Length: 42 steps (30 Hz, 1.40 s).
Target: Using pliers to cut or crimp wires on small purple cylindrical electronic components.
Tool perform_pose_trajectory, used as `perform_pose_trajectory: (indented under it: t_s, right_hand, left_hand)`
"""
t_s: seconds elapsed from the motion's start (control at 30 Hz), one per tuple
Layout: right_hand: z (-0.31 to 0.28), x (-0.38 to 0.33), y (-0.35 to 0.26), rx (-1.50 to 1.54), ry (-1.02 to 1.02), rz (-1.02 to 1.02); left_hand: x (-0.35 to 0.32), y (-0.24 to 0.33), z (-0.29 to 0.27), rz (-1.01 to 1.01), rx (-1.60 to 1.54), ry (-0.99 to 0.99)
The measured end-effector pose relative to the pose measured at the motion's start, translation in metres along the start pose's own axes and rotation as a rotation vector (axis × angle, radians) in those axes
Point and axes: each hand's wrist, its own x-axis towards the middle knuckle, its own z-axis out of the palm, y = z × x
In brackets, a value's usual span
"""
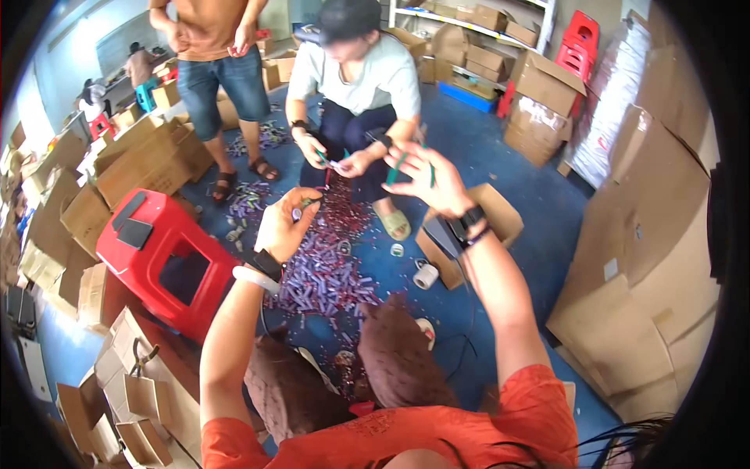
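Observation:
My left hand (pixel 283 224) is raised above a pile of small purple and red tubes (pixel 324 270) on the blue floor, pinching one small tube (pixel 303 205) between thumb and fingers. My right hand (pixel 426 176) is lifted higher to the right with fingers spread, a thin green band (pixel 397 168) stretched across them. Both wrists wear dark bands. My knees (pixel 394 356) in brown patterned trousers frame the near edge of the pile.
A seated person (pixel 355 86) across the pile handles small items; another person (pixel 215 70) stands behind. A red plastic stool (pixel 160 254) lies at my left. An open cardboard box (pixel 500 215), tape rolls (pixel 426 275) and stacked cartons (pixel 648 258) surround me.

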Motion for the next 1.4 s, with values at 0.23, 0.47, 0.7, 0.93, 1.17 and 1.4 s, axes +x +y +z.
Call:
perform_pose_trajectory:
  t_s: [0.23,0.47,0.7,0.93,1.17,1.4]
  right_hand:
    - [0.04,-0.03,0.011,0.315,0.068,-0.098]
    - [0.05,-0.044,0.04,0.005,0.273,-0.178]
    - [0.019,-0.028,0.091,-0.692,0.478,-0.237]
    - [0.031,-0.037,0.134,-1.414,0.376,-0.061]
    - [0.041,-0.036,0.141,-1.685,0.332,0.09]
    - [0.059,-0.045,0.138,-1.91,0.266,0.094]
  left_hand:
    - [-0.04,0.081,0.048,-0.108,-0.354,-0.342]
    - [-0.095,0.095,0.091,-0.086,-0.318,-0.411]
    - [-0.135,0.098,0.107,-0.073,-0.33,-0.31]
    - [-0.127,0.089,0.11,-0.055,0.007,0.093]
    - [-0.131,0.079,0.111,-0.156,-0.266,-0.012]
    - [-0.133,0.073,0.111,-0.126,-0.221,-0.032]
